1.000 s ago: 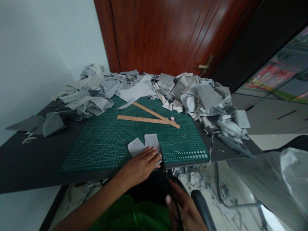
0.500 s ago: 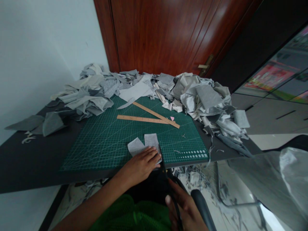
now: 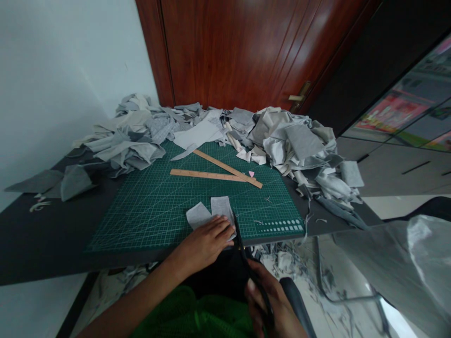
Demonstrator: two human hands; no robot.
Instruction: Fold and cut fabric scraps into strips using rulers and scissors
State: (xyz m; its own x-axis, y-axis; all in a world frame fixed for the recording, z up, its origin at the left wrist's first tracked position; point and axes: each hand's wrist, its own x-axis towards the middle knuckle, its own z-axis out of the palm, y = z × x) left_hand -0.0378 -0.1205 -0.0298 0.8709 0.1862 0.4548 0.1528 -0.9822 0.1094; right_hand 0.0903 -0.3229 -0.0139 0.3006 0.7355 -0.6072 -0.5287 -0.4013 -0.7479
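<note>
Fingers (image 3: 222,227) of the left hand (image 3: 206,240) lie extended and close together, pressing on grey cloth rather than curling round it; those of the right hand (image 3: 273,300) are clamped on the handle of black scissors (image 3: 242,251). Compared with half a second ago, the right hand sits slightly farther forward and to its right, and the curved handle shows more clearly. The left hand and the cloth beneath keep their place.

Two cloth pieces show there, matte and finely woven: one straight-sided strip (image 3: 220,205) and one tilted piece (image 3: 198,215). With twelve o'clock toward the door (image 3: 229,51), both lie between five and six on the green gridded mat (image 3: 148,213). The slim blade runs along the strip's right edge; whether it bites into the cloth I cannot tell.

Two flat wooden rulers cross near two o'clock, one nearly level (image 3: 206,174), one slanting (image 3: 221,164); one pink triangle (image 3: 251,173) lies just beside their crossing. Crumpled scraps, too tangled to count, heap up at ten (image 3: 128,145) and two (image 3: 303,141).
</note>
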